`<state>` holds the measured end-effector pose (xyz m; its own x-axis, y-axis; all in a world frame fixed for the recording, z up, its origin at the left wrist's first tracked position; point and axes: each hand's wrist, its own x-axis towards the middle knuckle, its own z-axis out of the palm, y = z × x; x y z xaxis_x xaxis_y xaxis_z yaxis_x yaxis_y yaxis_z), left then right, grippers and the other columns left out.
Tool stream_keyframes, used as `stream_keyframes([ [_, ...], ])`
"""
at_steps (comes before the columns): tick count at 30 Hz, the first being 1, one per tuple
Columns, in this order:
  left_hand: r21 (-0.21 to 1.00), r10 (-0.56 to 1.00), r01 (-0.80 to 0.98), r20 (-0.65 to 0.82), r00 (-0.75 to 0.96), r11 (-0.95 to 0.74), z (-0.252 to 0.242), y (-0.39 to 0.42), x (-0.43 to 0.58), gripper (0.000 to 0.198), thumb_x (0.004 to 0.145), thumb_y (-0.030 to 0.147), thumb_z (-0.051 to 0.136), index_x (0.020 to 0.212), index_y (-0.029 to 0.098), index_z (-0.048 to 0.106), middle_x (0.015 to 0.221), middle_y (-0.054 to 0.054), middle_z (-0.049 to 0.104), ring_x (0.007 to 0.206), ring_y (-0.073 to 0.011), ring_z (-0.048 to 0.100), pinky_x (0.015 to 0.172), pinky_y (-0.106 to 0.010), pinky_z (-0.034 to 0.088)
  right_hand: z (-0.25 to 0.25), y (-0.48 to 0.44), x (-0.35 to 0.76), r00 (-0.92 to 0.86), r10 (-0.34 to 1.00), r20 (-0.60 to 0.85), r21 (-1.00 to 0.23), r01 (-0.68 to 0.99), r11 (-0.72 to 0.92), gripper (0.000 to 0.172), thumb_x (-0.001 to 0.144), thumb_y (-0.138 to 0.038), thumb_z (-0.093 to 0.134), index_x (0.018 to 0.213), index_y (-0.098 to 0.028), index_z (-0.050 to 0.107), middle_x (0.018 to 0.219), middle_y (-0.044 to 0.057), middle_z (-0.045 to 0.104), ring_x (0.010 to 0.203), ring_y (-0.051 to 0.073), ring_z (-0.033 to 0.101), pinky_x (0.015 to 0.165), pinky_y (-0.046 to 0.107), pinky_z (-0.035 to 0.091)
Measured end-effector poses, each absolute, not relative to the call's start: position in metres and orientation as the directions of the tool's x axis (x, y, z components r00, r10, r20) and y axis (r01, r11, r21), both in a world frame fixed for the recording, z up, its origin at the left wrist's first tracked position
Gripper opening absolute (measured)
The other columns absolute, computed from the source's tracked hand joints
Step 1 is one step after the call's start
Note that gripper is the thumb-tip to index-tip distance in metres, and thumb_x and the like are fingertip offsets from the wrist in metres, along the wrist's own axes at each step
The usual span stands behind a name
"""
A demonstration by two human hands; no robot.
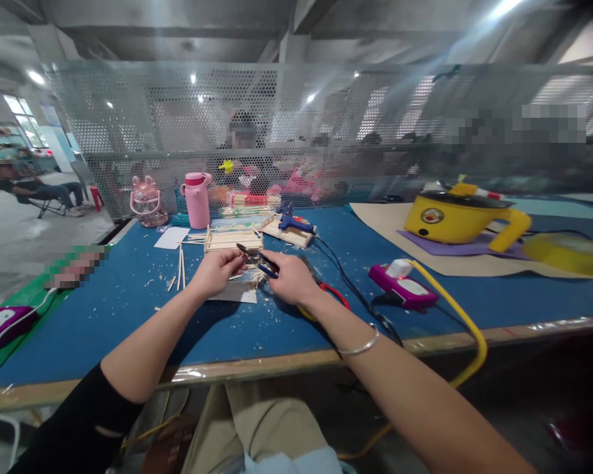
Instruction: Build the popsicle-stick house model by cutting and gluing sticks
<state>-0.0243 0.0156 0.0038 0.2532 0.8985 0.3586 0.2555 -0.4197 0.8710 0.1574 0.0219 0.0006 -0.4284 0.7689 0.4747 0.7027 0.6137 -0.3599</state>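
Observation:
My right hand (294, 278) is closed on dark pliers (267, 270) with blue handles, their jaws pointing left. Opposite the jaws, my left hand (218, 271) has thumb and fingers pinched together; whatever is between them is too small to make out. Just behind both hands sits a frame of pale wooden sticks (227, 239). Wood scraps (257, 279) and a sheet of white paper (237, 294) lie beneath the hands. Loose thin sticks (180, 270) are left of my left hand. Partly under my right forearm shows a red-handled tool (337, 293).
Behind the frame, a blue glue gun (295, 222) rests on another wooden piece (281, 230). Pink bottles (197, 205) stand back left. To the right are a yellow electric pot (442, 220) and a purple power strip (404, 288) with a yellow cable. A perforated screen (153, 125) backs the table.

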Motion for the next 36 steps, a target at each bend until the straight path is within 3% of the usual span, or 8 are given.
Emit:
stream_keyframes([
  [6,0.913,0.914,0.146,0.347,0.212,-0.381,0.008,0.013,-0.022,0.025,0.071,0.037,0.056,0.073,0.013,0.059,0.061,0.001,0.057,0.055,-0.0073,0.048,0.057,-0.02,0.04,0.004,0.03,0.162,-0.538,0.764,0.355,-0.752,0.322,0.576,0.048,0.056,-0.01,0.041,0.099,-0.014,0.06,0.065,-0.002,0.056,0.057,0.011,0.047,0.055,0.022,0.037],
  [9,0.96,0.941,-0.008,0.276,0.197,-0.28,0.008,0.012,-0.019,0.029,0.067,0.039,0.061,0.076,0.012,0.057,0.064,0.0,0.06,0.054,-0.0066,0.05,0.058,-0.02,0.041,0.009,0.035,0.167,-0.482,0.815,0.322,-0.819,0.289,0.495,0.051,0.055,-0.011,0.041,0.103,-0.012,0.057,0.063,-0.003,0.053,0.053,0.01,0.043,0.052,0.022,0.036],
  [12,0.973,0.958,-0.103,0.221,0.184,-0.205,0.009,0.011,-0.018,0.034,0.063,0.039,0.065,0.083,0.012,0.056,0.066,-0.001,0.062,0.052,-0.0062,0.052,0.056,-0.02,0.042,0.012,0.038,0.174,-0.43,0.832,0.351,-0.696,0.474,0.539,0.059,0.053,-0.008,0.043,0.11,-0.013,0.053,0.082,0.002,0.058,0.069,0.013,0.05,0.064,0.025,0.04],
  [15,0.98,0.97,-0.121,0.175,0.17,-0.156,0.013,0.01,-0.018,0.037,0.063,0.038,0.066,0.087,0.013,0.054,0.067,-0.002,0.063,0.052,-0.0071,0.054,0.054,-0.02,0.041,0.013,0.039,0.181,-0.385,0.874,0.296,-0.45,0.751,0.483,0.069,0.053,-0.007,0.048,0.122,-0.016,0.045,0.101,0.009,0.056,0.09,0.021,0.05,0.081,0.035,0.037],
  [20,0.989,0.997,0.125,0.078,0.027,-0.081,0.017,0.013,-0.037,0.03,0.067,0.042,0.058,0.079,0.015,0.054,0.07,-0.002,0.064,0.055,-0.0093,0.055,0.05,-0.02,0.04,0.01,0.04,0.189,-0.273,0.926,0.261,-0.117,0.943,0.311,0.07,0.056,-0.011,0.052,0.124,-0.021,0.042,0.113,0.013,0.05,0.109,0.032,0.039,0.093,0.061,0.007],
  [22,0.922,0.994,0.381,0.098,-0.054,-0.07,0.016,0.016,-0.049,0.029,0.068,0.043,0.055,0.076,0.015,0.058,0.069,-0.001,0.064,0.056,-0.0106,0.054,0.049,-0.021,0.039,0.011,0.04,0.189,-0.239,0.926,0.292,-0.105,0.954,0.28,0.07,0.056,-0.012,0.052,0.125,-0.02,0.041,0.113,0.014,0.049,0.109,0.032,0.04,0.093,0.062,0.006],
  [26,0.597,0.974,0.799,0.216,-0.07,-0.075,0.008,0.024,-0.061,0.023,0.069,0.038,0.055,0.066,0.015,0.061,0.059,-0.002,0.061,0.056,-0.0131,0.053,0.051,-0.023,0.035,0.015,0.039,0.184,-0.164,0.914,0.371,-0.216,0.942,0.256,0.071,0.056,-0.013,0.05,0.126,-0.019,0.039,0.116,0.013,0.049,0.106,0.03,0.043,0.093,0.055,0.02],
  [36,0.227,0.989,0.968,0.128,0.079,-0.107,-0.004,0.029,-0.044,0.022,0.07,0.031,0.053,0.08,0.02,0.068,0.084,-0.008,0.068,0.081,-0.0222,0.06,0.063,-0.026,0.04,0.013,0.038,0.178,-0.176,0.892,0.416,-0.345,0.877,0.334,0.066,0.055,-0.013,0.052,0.121,-0.019,0.044,0.114,0.01,0.054,0.099,0.025,0.05,0.084,0.038,0.036],
])
